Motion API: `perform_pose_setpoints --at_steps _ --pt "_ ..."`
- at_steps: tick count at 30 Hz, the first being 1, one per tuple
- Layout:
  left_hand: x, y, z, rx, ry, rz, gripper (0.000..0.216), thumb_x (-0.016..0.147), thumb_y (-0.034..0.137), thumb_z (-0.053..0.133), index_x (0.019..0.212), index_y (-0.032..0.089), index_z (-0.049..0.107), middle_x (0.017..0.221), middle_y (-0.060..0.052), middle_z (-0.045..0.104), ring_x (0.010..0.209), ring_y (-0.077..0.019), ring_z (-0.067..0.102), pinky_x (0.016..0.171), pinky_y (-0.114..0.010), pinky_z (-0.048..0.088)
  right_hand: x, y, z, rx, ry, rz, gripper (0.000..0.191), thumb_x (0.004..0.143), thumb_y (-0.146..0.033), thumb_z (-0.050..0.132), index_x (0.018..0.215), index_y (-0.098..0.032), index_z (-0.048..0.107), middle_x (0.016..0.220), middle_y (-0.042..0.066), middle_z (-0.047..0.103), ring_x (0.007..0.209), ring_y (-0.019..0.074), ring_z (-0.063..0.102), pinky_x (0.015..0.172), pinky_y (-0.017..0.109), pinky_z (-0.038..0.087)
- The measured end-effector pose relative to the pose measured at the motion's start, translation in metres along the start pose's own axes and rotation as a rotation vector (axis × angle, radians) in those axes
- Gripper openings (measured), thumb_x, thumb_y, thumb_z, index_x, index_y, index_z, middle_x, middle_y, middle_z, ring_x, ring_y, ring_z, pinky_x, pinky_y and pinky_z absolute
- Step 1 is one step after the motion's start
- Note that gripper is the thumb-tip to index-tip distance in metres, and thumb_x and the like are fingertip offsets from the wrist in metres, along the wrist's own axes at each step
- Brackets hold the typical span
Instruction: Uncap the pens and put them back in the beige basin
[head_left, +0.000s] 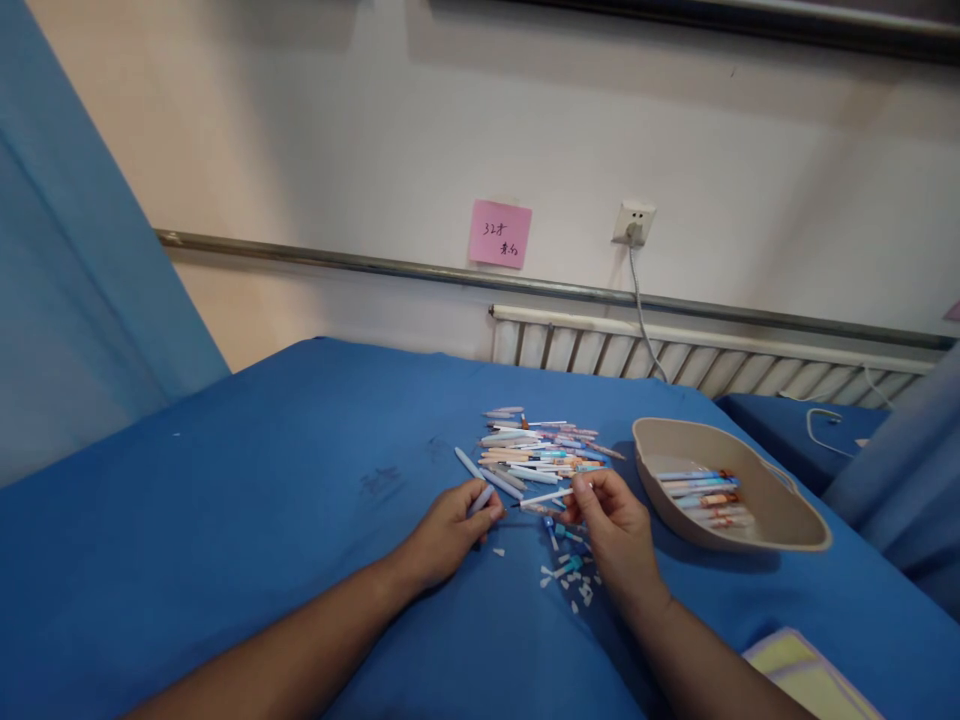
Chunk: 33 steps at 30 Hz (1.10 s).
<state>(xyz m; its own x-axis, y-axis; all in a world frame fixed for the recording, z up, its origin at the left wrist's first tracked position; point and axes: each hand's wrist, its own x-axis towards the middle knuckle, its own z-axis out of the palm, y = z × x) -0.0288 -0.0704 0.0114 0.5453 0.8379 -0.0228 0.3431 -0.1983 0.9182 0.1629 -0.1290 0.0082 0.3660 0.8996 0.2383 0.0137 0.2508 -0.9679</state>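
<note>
My left hand [448,532] is closed around a pale blue pen barrel [480,499] near the middle of the blue table [247,500]. My right hand [611,525] pinches a thin white refill [544,497] whose tip points left toward that barrel. Just beyond both hands lies a pile of pen parts [536,450] in blue, white and orange. Small caps and bits [570,575] are scattered between and below my hands.
A beige oval tray [787,525] with several finished pens stands at the right. A yellow cloth [814,675] lies at the lower right. Behind are a radiator [705,355], a wall socket with a cable [634,225] and a pink note [499,234].
</note>
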Motion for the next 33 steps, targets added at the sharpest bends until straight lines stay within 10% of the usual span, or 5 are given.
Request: perform_pose_setpoints --at_steps 33 --pt "0.0032 -0.0021 -0.0011 -0.254 -0.015 -0.047 0.021 0.073 0.036 0.063 0.074 0.016 0.054 0.061 0.006 0.052 0.051 -0.0081 0.043 0.049 -0.018 0.032 0.0034 0.0064 -0.0045 -0.039 -0.092 -0.043 0.025 0.084 -0.042 0.055 0.071 -0.020 0.053 0.056 -0.004 0.055 0.052 0.0112 0.050 0.053 0.023 0.041"
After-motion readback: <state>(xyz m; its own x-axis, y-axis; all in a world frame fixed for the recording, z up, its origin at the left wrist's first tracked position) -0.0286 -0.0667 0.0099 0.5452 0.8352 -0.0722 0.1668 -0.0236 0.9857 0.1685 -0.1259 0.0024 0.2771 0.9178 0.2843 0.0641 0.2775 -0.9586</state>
